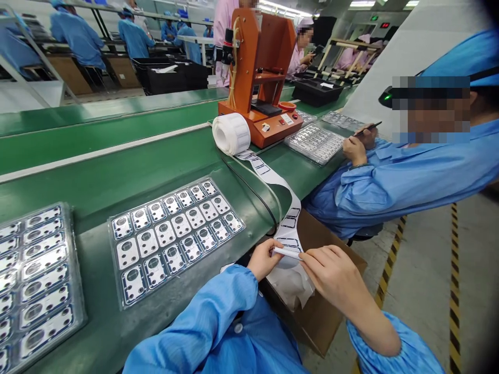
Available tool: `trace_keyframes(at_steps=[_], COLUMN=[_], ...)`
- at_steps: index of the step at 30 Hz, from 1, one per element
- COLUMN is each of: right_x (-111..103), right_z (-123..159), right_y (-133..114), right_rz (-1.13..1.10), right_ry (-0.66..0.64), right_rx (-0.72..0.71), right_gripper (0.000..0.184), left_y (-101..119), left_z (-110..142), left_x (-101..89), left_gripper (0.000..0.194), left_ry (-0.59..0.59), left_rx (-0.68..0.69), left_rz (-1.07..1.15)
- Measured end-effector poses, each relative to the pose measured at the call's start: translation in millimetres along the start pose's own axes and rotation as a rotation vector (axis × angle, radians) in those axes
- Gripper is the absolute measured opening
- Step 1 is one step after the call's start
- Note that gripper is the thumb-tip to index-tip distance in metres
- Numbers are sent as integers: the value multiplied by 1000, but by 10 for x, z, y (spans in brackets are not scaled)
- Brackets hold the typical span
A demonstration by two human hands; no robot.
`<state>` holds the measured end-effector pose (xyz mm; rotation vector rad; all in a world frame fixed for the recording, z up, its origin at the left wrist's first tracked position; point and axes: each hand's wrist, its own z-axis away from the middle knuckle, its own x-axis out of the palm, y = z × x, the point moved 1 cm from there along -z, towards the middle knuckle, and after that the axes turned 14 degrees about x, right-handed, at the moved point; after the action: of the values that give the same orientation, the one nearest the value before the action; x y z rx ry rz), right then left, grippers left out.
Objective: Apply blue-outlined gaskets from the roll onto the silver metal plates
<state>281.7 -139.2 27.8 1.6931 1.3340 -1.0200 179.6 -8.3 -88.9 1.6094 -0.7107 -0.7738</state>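
Note:
Both my hands pinch the white backing strip (293, 215) that runs down from a roll of stickers (231, 134) on the bench. At its left edge, my left hand (265, 258) grips the strip between thumb and fingers. My right hand (331, 272) pinches the right edge, where the strip bends over into a fold. Dark-outlined stickers show along the strip. Left of my hands lies a clear tray (113, 249) holding rows of white rectangular parts, each with a round window and blue edging. Below the strip, crumpled white paper (290, 285) lies in a cardboard box (323, 322).
A second tray of parts (42, 275) lies at the far left. An orange press (261, 78) stands behind the roll, with cables (255, 192) trailing nearby. At right sits a co-worker (421, 161) holding a thin tool over another tray (317, 143).

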Motion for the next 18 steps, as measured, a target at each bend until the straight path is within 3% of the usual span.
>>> trace_keyframes(at_steps=[6,12,18], right_x=[-17,-96,-288], right_z=[-12,53,131], right_y=[10,-25,-128], right_rz=[74,132,82], right_ry=[-19,-34,-1], right_rx=[-82,-134,-223], right_gripper=[22,25,32], left_y=[11,-70,-137], left_z=[-1,31,50], left_x=[12,-4,35], left_gripper=[19,58,82], left_ry=[-39,-137,-253], left_rx=[22,34,58], left_rz=[-45,-157,-286])
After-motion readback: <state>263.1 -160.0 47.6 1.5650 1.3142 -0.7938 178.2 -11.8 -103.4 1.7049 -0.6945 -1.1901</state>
